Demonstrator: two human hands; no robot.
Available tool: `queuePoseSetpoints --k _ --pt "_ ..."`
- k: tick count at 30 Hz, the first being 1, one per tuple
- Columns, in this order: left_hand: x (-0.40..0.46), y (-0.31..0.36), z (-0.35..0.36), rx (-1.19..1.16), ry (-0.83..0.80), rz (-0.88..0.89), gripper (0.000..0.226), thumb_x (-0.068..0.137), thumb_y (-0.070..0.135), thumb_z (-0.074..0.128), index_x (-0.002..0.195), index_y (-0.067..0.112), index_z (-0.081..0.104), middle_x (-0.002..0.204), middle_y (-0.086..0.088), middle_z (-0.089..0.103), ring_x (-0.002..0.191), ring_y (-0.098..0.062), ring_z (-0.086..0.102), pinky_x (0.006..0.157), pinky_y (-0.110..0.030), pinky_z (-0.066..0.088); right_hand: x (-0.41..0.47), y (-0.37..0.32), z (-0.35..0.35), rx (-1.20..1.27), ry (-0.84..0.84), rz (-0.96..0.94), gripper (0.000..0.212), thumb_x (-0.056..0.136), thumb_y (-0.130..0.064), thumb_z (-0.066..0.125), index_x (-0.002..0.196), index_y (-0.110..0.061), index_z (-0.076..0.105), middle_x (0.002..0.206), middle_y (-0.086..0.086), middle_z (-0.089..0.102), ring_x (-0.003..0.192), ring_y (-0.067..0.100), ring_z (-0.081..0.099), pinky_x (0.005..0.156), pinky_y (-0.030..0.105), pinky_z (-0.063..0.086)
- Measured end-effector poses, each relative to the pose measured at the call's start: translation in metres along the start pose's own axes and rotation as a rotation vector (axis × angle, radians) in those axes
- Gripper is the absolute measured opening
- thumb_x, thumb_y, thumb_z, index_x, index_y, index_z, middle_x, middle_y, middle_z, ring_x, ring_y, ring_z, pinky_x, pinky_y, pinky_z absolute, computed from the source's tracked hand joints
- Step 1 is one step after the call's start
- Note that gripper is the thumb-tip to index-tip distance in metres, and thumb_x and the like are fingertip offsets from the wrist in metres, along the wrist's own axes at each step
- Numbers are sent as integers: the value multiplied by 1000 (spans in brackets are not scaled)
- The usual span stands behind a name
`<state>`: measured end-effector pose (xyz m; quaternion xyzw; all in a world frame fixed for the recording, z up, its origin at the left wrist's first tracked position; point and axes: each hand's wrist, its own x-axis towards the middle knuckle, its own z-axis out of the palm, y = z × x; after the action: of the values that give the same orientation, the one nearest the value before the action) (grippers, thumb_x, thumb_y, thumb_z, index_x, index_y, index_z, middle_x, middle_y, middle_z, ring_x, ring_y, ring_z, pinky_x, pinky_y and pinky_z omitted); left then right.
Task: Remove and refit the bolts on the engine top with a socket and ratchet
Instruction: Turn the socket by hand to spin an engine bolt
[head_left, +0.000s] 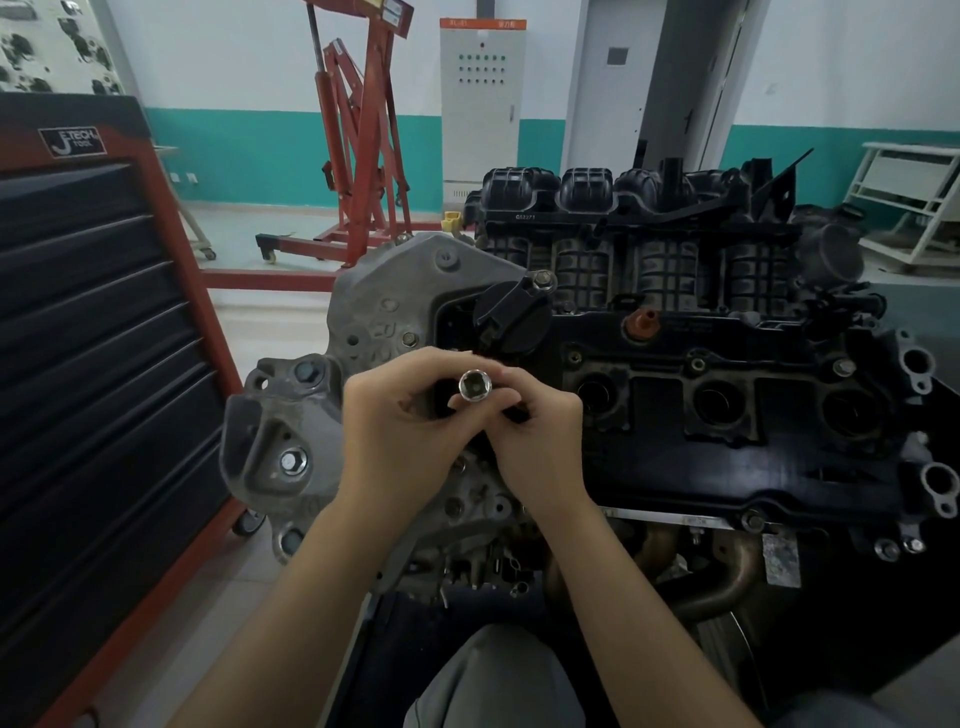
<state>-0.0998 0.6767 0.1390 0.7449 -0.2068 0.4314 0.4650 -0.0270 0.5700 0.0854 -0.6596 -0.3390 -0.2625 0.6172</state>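
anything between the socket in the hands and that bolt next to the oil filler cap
Nothing visible blocks it. The socket is held by both hands, left and right, above the engine's front end. The bolt stands exposed behind the oil filler cap, which sits slightly left of the path.

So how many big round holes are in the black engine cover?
3 visible, in a row right of the hands: first hole, middle hole, far hole. A fourth may hide behind the hands.

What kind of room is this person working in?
Probably an auto repair workshop or training shop: a bare engine on a stand, a red engine hoist behind it, and a tool chest alongside.
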Motion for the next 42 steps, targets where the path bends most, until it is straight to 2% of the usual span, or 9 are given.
queuePoseSetpoints --k 5,9,17,22,26,30,33,38,42 --pt "-2 -1 1 -18 -26 -31 30 75 0 74 104 8 69 94 6 71 91 -2 69 81 -13 51 0 -2 -1 -4 -48 -33 24 87 5 62 110 0 67 106 -6 68 104 2 64 89 19 50" --pt "0 -1 -3 -184 -150 -85 32 80 -5 67 110 8 65 101 -2 72 99 -11 69 87 -22 52 -1 1 -1 -45 -13 -18 13 84 5 62 93 0 70 83 -19 63 77 -7 62 70 8 44" --pt "-1 1 -2 51 -26 -25 28 75 2 76 99 14 70 91 9 71 87 -3 69 77 -13 51 0 -3 -1 8 -30 -39 28 86 5 64 113 0 66 114 1 68 111 9 63 95 25 50" --pt "1 2 -5 -199 -121 -145 31 76 -10 70 104 4 69 95 5 74 94 -7 69 83 -16 51 -1 1 0 -30 -13 -18 14 85 3 62 96 -1 70 87 -20 64 82 -7 63 73 8 44" --pt "0 2 -3 -20 6 -103 20 70 3 81 88 8 74 85 3 73 81 -7 69 75 -18 53 -1 -1 1 27 17 0 19 83 3 67 100 -6 72 93 -8 71 91 4 68 80 17 51" --pt "-2 2 -3 -98 -38 -112 32 75 -5 74 101 12 70 93 9 72 91 -4 69 81 -15 52 0 -2 0 8 -41 -36 27 86 4 63 112 -1 67 113 -2 67 110 5 63 94 22 49" --pt "-1 3 -5 -232 -148 -146 35 78 -13 67 105 10 68 96 8 74 96 -9 69 84 -18 51 -1 2 -1 -39 -37 -42 17 86 3 62 100 1 70 94 -16 65 90 -9 62 79 9 46" --pt "1 3 -4 95 -9 -33 23 69 7 83 90 9 74 86 0 73 82 -7 69 75 -18 53 0 0 -1 -6 4 -20 20 81 7 66 99 -2 72 92 0 73 90 6 69 80 20 52" --pt "-2 4 -2 57 5 -76 23 73 1 79 92 13 74 85 4 73 82 -4 69 74 -16 53 1 -1 -1 -17 -37 -43 27 84 8 64 110 -1 68 112 2 69 109 8 64 93 25 50"
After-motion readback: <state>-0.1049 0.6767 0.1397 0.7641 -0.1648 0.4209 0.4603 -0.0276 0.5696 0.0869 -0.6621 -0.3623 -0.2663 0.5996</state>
